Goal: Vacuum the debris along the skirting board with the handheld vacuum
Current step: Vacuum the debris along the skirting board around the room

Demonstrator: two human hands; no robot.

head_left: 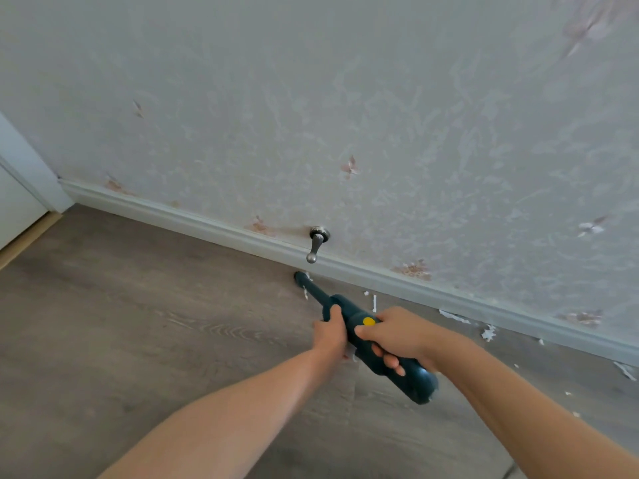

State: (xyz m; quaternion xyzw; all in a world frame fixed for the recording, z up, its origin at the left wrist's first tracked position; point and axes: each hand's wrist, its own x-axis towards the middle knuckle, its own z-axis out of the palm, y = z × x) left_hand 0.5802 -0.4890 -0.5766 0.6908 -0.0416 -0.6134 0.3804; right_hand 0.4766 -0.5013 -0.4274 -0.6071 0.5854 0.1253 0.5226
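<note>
A dark teal handheld vacuum (pixel 411 378) with a yellow button lies slanted over the floor. Its narrow nozzle (pixel 301 277) touches the floor just below the white skirting board (pixel 214 223). My right hand (pixel 397 335) grips the vacuum's handle, thumb near the yellow button. My left hand (pixel 330 328) holds the front of the body where the tube begins. White paper scraps (pixel 453 317) lie along the skirting board to the right of the nozzle, with small bits beside the nozzle itself.
A metal door stopper (pixel 315 244) sticks out of the wall just above the nozzle. A white door frame (pixel 31 174) stands at the far left. Grey wood-look flooring (pixel 121 305) spreads to the left. More scraps (pixel 626 370) lie at the right edge.
</note>
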